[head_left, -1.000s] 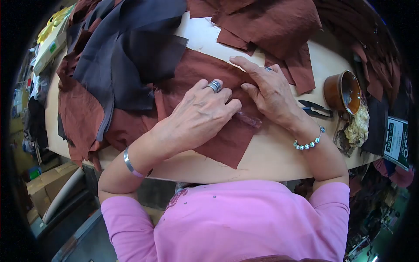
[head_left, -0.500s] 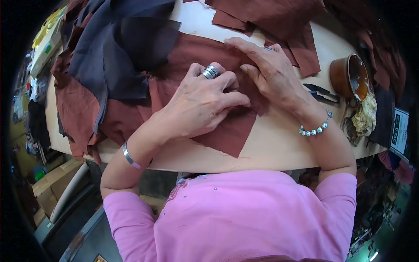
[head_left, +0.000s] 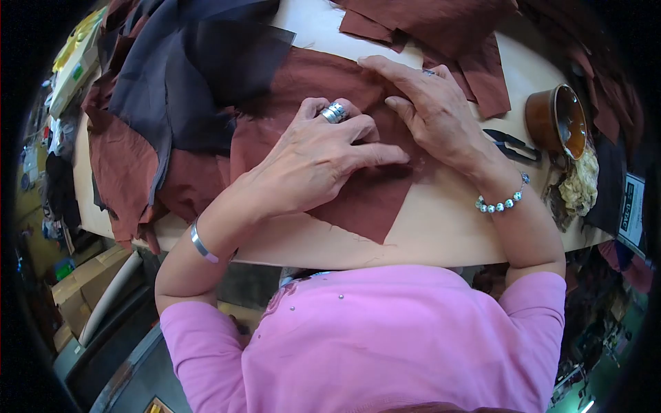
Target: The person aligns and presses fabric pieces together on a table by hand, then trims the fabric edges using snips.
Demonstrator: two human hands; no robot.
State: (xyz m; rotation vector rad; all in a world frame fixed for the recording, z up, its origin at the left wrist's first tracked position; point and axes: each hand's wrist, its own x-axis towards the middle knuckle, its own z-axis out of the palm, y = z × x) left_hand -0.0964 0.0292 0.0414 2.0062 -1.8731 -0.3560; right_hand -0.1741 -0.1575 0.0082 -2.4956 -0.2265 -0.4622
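Note:
A piece of reddish-brown cloth (head_left: 368, 206) lies on the pale table under both my hands, one corner pointing toward me. My left hand (head_left: 330, 151) rests on it with bent fingers; its thumb stretches right, apart from them, and the fingertips are partly hidden. Silver rings show on that hand. To the right, my right hand (head_left: 430, 113) lies over the cloth's far right edge, index finger stretched out and thumb apart. Beside the right wrist are black thread snips (head_left: 513, 146).
Dark navy cloth (head_left: 200, 82) and more brown cloth (head_left: 124, 165) pile up at left. Brown pieces (head_left: 441, 27) lie at the far side. A brown glazed bowl (head_left: 544, 120) stands at right, next to a crumpled cream-coloured bundle (head_left: 580, 184). The table's near edge (head_left: 310, 267) runs before my body.
My left thumb has stretched farther right across the cloth, and a fold left of that hand looks flatter. The right hand has shifted only slightly; the whole view has moved a little.

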